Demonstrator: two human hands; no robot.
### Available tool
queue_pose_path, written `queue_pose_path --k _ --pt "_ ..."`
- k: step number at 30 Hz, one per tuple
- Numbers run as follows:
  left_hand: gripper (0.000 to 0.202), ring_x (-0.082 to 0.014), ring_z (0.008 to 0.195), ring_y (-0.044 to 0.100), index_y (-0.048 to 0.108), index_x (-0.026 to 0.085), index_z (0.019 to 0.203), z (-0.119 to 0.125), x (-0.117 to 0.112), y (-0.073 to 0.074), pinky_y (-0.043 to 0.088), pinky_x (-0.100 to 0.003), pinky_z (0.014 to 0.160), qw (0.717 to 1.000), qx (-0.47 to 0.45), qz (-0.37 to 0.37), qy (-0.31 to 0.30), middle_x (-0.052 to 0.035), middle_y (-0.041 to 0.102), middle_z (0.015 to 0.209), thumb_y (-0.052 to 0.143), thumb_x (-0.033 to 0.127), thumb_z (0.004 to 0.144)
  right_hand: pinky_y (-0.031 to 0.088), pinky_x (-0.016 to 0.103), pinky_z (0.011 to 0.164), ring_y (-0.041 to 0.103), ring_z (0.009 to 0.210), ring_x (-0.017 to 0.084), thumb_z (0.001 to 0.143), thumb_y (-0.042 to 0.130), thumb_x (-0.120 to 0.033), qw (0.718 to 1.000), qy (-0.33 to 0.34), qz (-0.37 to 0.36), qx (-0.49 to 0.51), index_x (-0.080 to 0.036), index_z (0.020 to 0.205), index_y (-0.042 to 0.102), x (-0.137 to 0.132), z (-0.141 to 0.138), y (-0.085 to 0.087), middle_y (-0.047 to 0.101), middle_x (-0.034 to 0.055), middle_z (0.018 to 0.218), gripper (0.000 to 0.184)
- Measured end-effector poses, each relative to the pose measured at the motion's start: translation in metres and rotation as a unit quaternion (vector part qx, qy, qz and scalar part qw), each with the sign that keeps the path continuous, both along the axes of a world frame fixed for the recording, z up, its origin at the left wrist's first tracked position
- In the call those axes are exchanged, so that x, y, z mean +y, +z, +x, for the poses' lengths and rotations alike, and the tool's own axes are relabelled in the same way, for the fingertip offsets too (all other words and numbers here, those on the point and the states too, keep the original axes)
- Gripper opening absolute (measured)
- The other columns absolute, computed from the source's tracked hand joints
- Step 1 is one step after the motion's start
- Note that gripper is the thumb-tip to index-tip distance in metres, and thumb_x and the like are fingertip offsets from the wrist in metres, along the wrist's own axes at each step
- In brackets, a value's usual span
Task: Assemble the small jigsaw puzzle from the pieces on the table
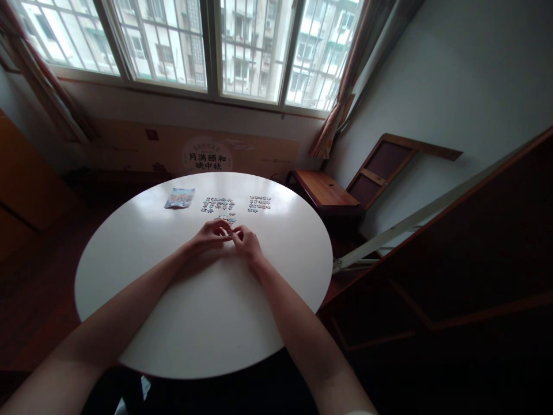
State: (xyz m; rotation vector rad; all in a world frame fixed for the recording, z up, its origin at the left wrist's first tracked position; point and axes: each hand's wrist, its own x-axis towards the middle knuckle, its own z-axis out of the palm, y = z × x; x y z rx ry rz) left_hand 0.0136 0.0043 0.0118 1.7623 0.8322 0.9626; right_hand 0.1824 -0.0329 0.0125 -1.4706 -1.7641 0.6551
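Note:
Over the middle of the white round table, my left hand (213,232) and my right hand (247,241) meet at the fingertips. Both are closed in a pinch on small jigsaw puzzle pieces (231,232), mostly covered by the fingers; I cannot tell how many there are. Just beyond my left hand lies a loose pile of puzzle pieces (226,219). Farther back, several pieces are spread in rows as a left group (218,204) and a right group (259,203). A colourful picture sheet (180,198) lies to the left of them.
The white table (203,323) has a curved edge all round. A wooden bench (326,189) stands beyond its right side, with a folded wooden frame (380,170) against the wall. A long printed box (242,150) lies below the barred window.

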Motion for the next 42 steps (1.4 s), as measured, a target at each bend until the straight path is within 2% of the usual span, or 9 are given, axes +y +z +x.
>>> queue_pose_path --k 9,20,27,38,42 --pt "0.039 -0.0142 0.068 0.061 0.061 0.014 0.09 -0.0006 0.0051 -0.0045 0.048 -0.023 0.056 1.0 -0.004 0.013 -0.009 -0.0039 0.064 0.081 0.078 0.038 0.065 0.044 0.023 0.067 0.062 0.07 0.014 0.083 0.054 -0.024 1.0 -0.001 -0.003 -0.002 -0.021 0.095 0.062 -0.0008 0.0002 0.0022 0.068 0.0003 0.077 0.015" --pt "0.037 -0.0141 0.069 0.061 0.061 0.014 0.091 0.0 0.0047 -0.0039 0.048 -0.024 0.059 1.0 -0.021 0.009 -0.019 -0.0026 0.064 0.078 0.079 0.035 0.065 0.045 0.023 0.069 0.062 0.071 0.013 0.083 0.054 -0.023 1.0 -0.006 -0.006 0.001 -0.022 0.096 0.06 -0.001 -0.0006 0.0026 0.067 -0.0002 0.078 0.015" --pt "0.04 -0.0147 0.07 0.062 0.061 0.015 0.091 0.0003 0.0075 -0.0072 0.049 -0.026 0.062 0.999 -0.021 0.026 -0.007 -0.0025 0.065 0.078 0.08 0.036 0.063 0.045 0.022 0.068 0.062 0.071 0.013 0.083 0.054 -0.024 1.0 -0.004 -0.008 0.008 -0.022 0.097 0.059 -0.0008 -0.0007 0.002 0.067 -0.0007 0.077 0.015" --pt "0.039 -0.0156 0.07 0.063 0.059 0.015 0.086 0.0018 0.0079 -0.0048 0.052 -0.029 0.065 0.999 -0.034 0.024 0.016 -0.0029 0.065 0.075 0.08 0.039 0.063 0.044 0.022 0.067 0.061 0.069 0.013 0.085 0.052 -0.026 1.0 0.003 0.01 0.012 -0.023 0.107 0.056 -0.0015 -0.001 0.0013 0.063 -0.0024 0.073 0.022" --pt "0.039 -0.0153 0.069 0.063 0.06 0.015 0.086 0.002 0.0069 -0.0035 0.052 -0.029 0.066 0.999 -0.038 0.022 0.015 -0.0022 0.064 0.074 0.08 0.038 0.063 0.044 0.021 0.066 0.061 0.068 0.012 0.085 0.052 -0.026 1.0 0.008 0.013 0.009 -0.023 0.105 0.056 -0.0018 -0.0007 0.0012 0.064 -0.0023 0.074 0.021"
